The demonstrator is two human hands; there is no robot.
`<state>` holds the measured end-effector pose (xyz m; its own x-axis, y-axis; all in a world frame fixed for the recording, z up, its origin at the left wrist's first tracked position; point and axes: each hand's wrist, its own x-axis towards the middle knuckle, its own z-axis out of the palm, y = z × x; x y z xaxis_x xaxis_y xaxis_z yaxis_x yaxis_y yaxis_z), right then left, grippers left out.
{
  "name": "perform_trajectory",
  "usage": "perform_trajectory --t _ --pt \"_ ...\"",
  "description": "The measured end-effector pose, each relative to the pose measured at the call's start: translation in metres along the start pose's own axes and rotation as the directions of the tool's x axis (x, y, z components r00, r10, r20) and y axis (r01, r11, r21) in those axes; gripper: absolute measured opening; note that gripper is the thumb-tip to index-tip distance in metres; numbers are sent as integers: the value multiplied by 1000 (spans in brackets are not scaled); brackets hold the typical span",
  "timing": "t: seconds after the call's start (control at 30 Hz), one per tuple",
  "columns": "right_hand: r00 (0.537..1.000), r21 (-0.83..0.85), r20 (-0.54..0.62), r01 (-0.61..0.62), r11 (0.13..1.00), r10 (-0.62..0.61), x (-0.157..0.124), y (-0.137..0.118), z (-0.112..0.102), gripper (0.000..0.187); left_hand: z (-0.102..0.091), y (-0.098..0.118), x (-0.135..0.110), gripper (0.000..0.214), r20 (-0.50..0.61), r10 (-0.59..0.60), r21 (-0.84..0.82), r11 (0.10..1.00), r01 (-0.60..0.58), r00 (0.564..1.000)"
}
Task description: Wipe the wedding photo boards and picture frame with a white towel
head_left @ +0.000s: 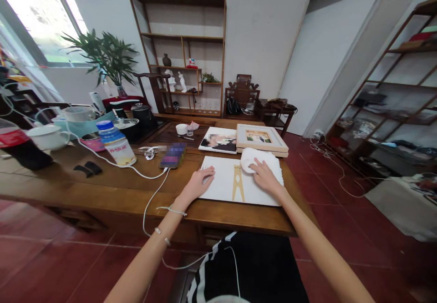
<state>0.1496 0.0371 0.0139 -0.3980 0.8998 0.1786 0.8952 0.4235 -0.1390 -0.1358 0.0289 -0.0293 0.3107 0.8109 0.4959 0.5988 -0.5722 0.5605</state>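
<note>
A white board (221, 187) with a tan, A-shaped stand piece (238, 184) on its face lies flat at the table's front edge; it looks like the back of a picture frame. My left hand (202, 182) rests on its left edge, fingers stretched out and thumb apart. On the right side, my right hand (266, 178) presses a bunched white cloth (249, 156) against the board, fingers bent over it. Just behind are a photo panel (218, 139) lying flat and a pale framed picture (280, 146), which sits close to the cloth.
Left of the board, a phone (173, 155) trails a white charging cable (150, 177) over the table's front edge. A blue-capped bottle (118, 146), a cola bottle (22, 146), a white pot (49, 137) and black strips (88, 169) stand or lie farther left. A small white cup (181, 129) is behind.
</note>
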Motion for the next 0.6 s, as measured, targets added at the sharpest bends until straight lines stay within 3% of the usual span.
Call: perform_trajectory --t 0.13,0.4,0.5,0.6 --pt "1000 -7 16 9 1000 -9 -14 -11 -1 52 -1 4 0 25 8 -30 -3 1000 30 1000" --pt "993 63 14 114 992 -115 -103 -62 -10 49 -1 8 0 23 -2 -25 0 1000 25 1000" --pt "991 81 20 131 988 -133 -105 -63 -13 48 -1 8 0 23 -6 -12 9 1000 12 1000" --pt "994 52 -1 111 992 -111 -82 -52 -9 48 -2 8 0 23 -4 -12 10 1000 12 1000"
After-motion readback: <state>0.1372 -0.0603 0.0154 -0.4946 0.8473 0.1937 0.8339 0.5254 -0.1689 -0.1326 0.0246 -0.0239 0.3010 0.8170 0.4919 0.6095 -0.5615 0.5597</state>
